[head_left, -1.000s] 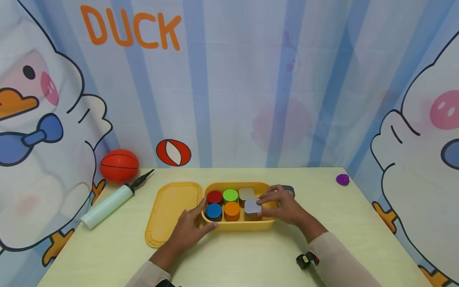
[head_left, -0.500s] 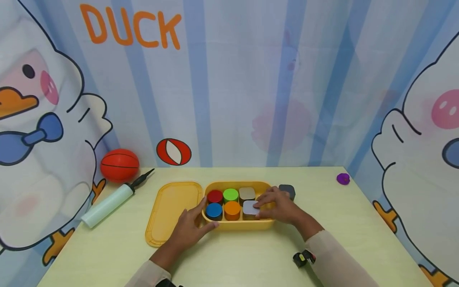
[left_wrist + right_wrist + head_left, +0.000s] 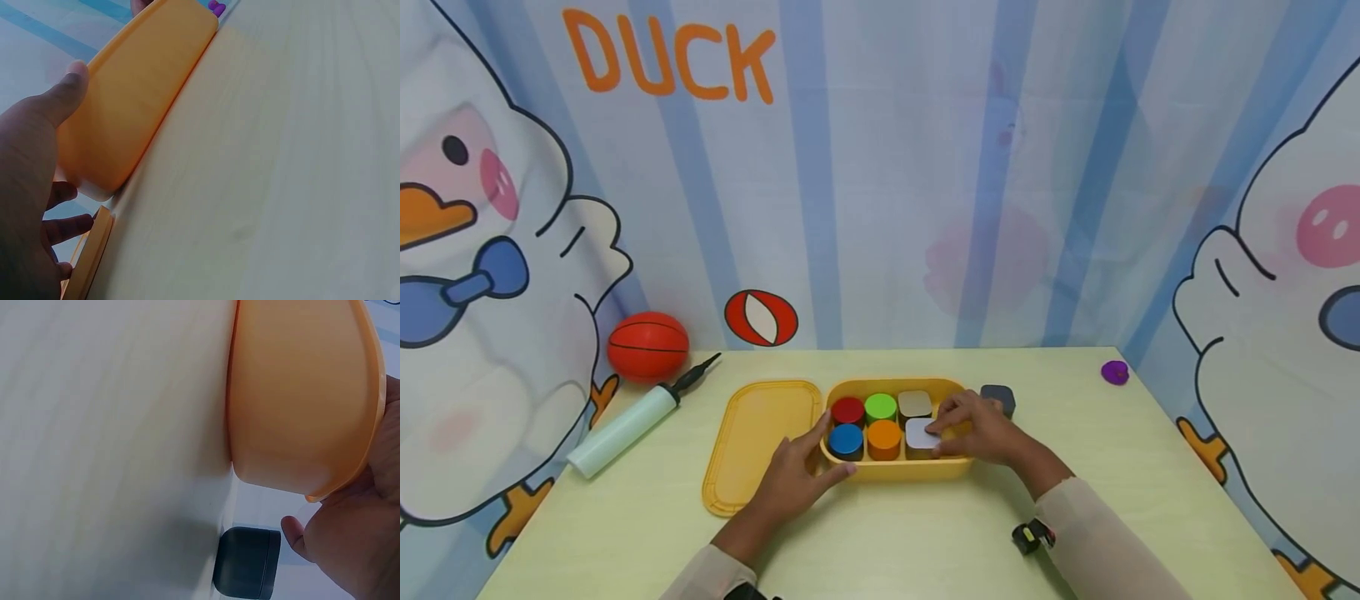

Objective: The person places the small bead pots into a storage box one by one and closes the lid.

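A yellow oblong box (image 3: pixel 917 472) stands on the table. Inside are red (image 3: pixel 848 410), blue (image 3: pixel 846 440), green (image 3: pixel 881 407) and orange (image 3: pixel 883 437) round-topped pieces, plus a beige square-topped piece (image 3: pixel 914 403). At the box's left end my left hand (image 3: pixel 792 477) steadies it, thumb on the front wall and index finger along the left rim. My right hand (image 3: pixel 979 429) reaches over the right end and pinches a small pale grey square-topped piece (image 3: pixel 921 432) in the front row, right of the orange one. Box walls hide that piece in both wrist views.
A yellow lid (image 3: pixel 760 433) lies left of the box. Just beyond its right end stands a dark grey rounded-square piece (image 3: pixel 1002 398). Farther left are a pale green hand pump (image 3: pixel 628 429) and a red ball (image 3: pixel 647 346); a purple object (image 3: pixel 1115 372) sits back right.
My right hand has moved slightly left with the pale grey square-topped piece, bringing it closer to the orange one. The left hand keeps its place on the box.
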A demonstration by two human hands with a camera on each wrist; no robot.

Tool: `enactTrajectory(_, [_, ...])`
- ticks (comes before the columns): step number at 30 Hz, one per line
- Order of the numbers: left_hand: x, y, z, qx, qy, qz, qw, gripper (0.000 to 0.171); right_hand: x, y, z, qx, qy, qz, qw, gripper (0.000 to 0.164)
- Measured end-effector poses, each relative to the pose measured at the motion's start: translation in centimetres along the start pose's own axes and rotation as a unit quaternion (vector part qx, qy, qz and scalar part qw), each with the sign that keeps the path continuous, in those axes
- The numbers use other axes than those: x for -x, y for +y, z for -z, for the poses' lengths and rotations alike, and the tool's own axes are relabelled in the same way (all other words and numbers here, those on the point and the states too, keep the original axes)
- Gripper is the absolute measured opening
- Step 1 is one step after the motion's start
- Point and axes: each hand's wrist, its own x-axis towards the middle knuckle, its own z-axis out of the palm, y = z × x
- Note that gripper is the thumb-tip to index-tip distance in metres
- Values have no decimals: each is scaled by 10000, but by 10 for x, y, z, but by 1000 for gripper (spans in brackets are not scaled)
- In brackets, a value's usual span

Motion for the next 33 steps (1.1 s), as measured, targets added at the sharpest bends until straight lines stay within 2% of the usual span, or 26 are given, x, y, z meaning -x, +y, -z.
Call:
enactTrajectory(11, [0,-1,0,-34,5,2,10000,97,-1,-1,1,-65,46,-27,10000,22])
enactTrajectory(24, [0,-1,0,10,29,9,10000,97,-4,-6,1,-68,-5,-285,9996,22])
enactTrajectory(28, [-1,-2,-1,-11,13,19,10000,97,-4,-6,0,-83,-14,-279,9996,23])
enactTrajectory(33, [0,-1,-1,2,7,18,10000,96,-3,-5,2,-168,55,-73,9998,24])
